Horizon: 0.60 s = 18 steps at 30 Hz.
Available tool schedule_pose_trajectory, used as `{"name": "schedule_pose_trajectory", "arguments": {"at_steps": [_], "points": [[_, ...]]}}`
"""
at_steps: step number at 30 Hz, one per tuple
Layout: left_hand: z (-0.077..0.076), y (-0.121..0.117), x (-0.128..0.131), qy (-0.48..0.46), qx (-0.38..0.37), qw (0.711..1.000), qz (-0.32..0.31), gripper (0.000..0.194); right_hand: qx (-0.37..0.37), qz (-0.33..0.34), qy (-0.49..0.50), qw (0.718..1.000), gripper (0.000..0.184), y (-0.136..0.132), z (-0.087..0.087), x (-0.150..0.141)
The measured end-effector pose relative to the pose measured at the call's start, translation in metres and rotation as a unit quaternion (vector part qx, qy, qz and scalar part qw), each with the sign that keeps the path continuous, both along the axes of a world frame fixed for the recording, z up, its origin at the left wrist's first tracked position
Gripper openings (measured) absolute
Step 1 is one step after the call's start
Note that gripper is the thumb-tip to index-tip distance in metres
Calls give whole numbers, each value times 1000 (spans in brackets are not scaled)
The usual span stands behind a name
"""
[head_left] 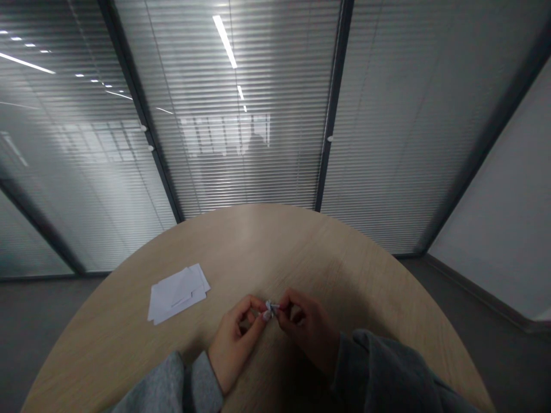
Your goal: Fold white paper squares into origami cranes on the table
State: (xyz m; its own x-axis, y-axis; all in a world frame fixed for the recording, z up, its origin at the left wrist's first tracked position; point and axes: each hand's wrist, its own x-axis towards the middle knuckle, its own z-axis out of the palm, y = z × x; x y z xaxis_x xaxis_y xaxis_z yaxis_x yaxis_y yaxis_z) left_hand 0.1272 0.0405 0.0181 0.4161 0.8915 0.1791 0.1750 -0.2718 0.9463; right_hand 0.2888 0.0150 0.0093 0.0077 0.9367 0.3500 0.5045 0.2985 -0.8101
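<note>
Both hands meet low in the middle of the head view, over the round table [258, 241]. Between them is a small whitish-grey piece [270, 307], perhaps folded or twisted paper; it is too small to make out for certain. My left hand [239, 335] pinches its left side between thumb and fingertips. From the other side, my right hand [305, 324] is closed on a thin pale end that sticks out to the right. The fingertips hide part of the piece.
White paper sheets [176, 292] lie overlapping on the table, to the left of my hands. Glass panels with blinds [249, 166] rise behind the table's curved far edge. A pale wall [508, 229] stands at the right, above grey floor [456, 292].
</note>
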Motion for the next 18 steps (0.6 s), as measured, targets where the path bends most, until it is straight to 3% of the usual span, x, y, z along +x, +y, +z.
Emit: {"name": "schedule_pose_trajectory", "arguments": {"at_steps": [13,18], "points": [[-1,0,2,-17,6,1000,-21,23,-5,22,23,999,12,-3,3,-2],[0,1,1,-35,3,997,-62,29,-33,35,97,994,14,0,-2,-2]]}}
